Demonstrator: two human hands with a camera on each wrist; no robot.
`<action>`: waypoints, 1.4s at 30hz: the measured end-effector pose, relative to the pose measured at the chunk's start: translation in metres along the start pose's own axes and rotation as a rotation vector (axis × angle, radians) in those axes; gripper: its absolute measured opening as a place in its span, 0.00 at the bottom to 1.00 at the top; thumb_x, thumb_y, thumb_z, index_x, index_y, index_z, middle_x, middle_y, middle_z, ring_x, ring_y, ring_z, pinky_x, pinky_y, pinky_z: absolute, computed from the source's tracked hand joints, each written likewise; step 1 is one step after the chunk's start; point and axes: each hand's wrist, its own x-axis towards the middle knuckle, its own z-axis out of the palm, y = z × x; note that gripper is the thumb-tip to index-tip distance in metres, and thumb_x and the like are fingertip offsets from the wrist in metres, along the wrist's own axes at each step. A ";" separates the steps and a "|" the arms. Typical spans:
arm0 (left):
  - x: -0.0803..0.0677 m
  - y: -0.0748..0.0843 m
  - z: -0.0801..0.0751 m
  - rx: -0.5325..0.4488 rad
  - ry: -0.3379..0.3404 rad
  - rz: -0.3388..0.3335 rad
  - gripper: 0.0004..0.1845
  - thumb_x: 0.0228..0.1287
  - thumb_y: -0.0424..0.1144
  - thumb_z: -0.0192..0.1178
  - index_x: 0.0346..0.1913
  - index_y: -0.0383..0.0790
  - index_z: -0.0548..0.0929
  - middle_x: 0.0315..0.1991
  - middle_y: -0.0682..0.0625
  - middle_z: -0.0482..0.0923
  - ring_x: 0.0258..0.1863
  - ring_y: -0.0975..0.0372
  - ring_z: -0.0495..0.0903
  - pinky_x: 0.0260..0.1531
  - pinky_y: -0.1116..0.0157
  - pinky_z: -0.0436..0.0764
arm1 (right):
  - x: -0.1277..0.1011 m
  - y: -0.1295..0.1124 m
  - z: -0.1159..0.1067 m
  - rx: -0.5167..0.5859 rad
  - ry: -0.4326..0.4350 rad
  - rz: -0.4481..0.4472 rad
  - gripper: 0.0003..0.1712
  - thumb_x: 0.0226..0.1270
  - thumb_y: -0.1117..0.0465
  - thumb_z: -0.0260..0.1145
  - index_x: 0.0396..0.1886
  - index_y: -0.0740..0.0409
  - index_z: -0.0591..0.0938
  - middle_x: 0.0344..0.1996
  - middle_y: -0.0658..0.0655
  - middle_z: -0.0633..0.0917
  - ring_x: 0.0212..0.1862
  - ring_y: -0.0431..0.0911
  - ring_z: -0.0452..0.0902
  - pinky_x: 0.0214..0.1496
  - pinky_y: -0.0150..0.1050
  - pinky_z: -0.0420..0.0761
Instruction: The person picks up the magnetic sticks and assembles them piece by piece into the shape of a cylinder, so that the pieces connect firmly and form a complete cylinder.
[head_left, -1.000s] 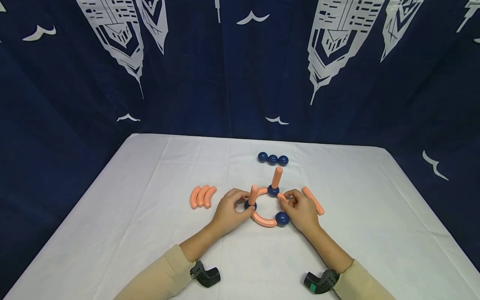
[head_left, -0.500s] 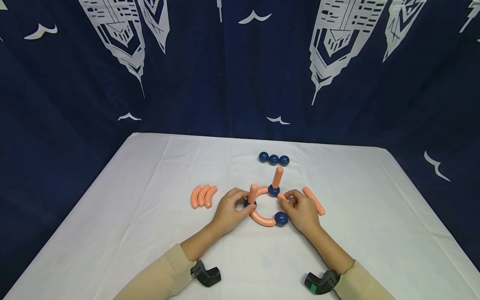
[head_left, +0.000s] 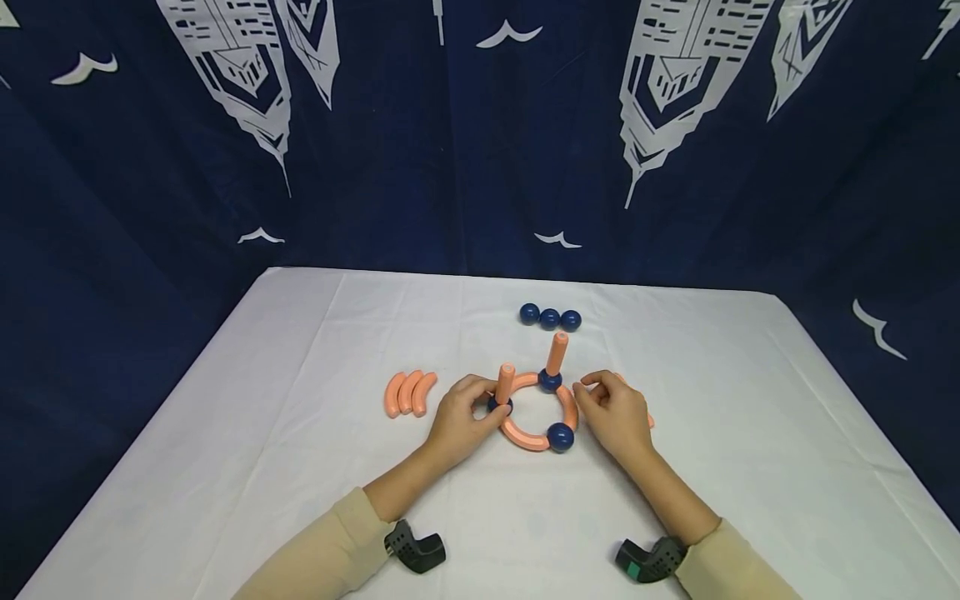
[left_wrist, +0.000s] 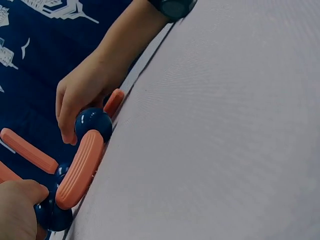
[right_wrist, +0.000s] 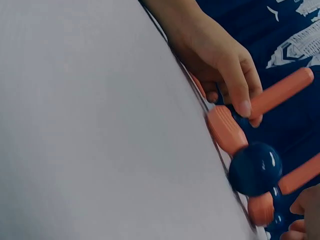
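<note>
A ring of orange curved rods (head_left: 527, 440) and blue balls lies on the white table. My left hand (head_left: 459, 421) pinches the left blue ball (head_left: 492, 404) with thumb and fingers, at the foot of an upright orange stick (head_left: 506, 383). Another stick (head_left: 557, 354) stands on the back ball (head_left: 550, 381). The front ball (head_left: 560, 437) joins the front curve to the right-hand curve (head_left: 568, 406). Just right of that curve is my right hand (head_left: 618, 417), fingers loosely bent with nothing between them. It partly covers a loose straight stick (head_left: 650, 422).
Three blue balls (head_left: 550, 319) sit in a row behind the ring. To the left lie three curved orange rods (head_left: 409, 392) side by side. A dark blue printed curtain (head_left: 420, 167) hangs behind the table (head_left: 315, 333). Each wrist wears a black device (head_left: 415, 550).
My right hand has let go of the ring's right-hand curve and shifted right, over the loose straight stick. The left hand keeps its grip on the left ball.
</note>
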 end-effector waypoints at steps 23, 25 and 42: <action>0.002 0.000 0.000 -0.015 -0.004 -0.010 0.12 0.56 0.34 0.70 0.44 0.37 0.85 0.38 0.50 0.78 0.38 0.61 0.78 0.37 0.66 0.78 | 0.023 0.027 -0.046 -0.241 -0.205 0.120 0.21 0.62 0.56 0.65 0.46 0.71 0.80 0.25 0.56 0.74 0.28 0.49 0.68 0.29 0.41 0.66; 0.002 0.000 0.000 -0.013 -0.003 -0.007 0.12 0.56 0.34 0.70 0.44 0.37 0.85 0.38 0.50 0.79 0.38 0.61 0.78 0.37 0.66 0.78 | 0.023 0.029 -0.045 -0.254 -0.223 0.126 0.20 0.62 0.57 0.65 0.45 0.70 0.79 0.24 0.55 0.74 0.27 0.48 0.68 0.28 0.40 0.66; 0.000 -0.001 -0.001 -0.024 -0.006 -0.026 0.12 0.56 0.34 0.70 0.43 0.37 0.85 0.38 0.50 0.79 0.39 0.60 0.78 0.39 0.66 0.79 | 0.024 0.032 -0.042 -0.215 -0.282 0.175 0.20 0.62 0.57 0.65 0.46 0.68 0.78 0.20 0.52 0.76 0.20 0.44 0.70 0.27 0.39 0.67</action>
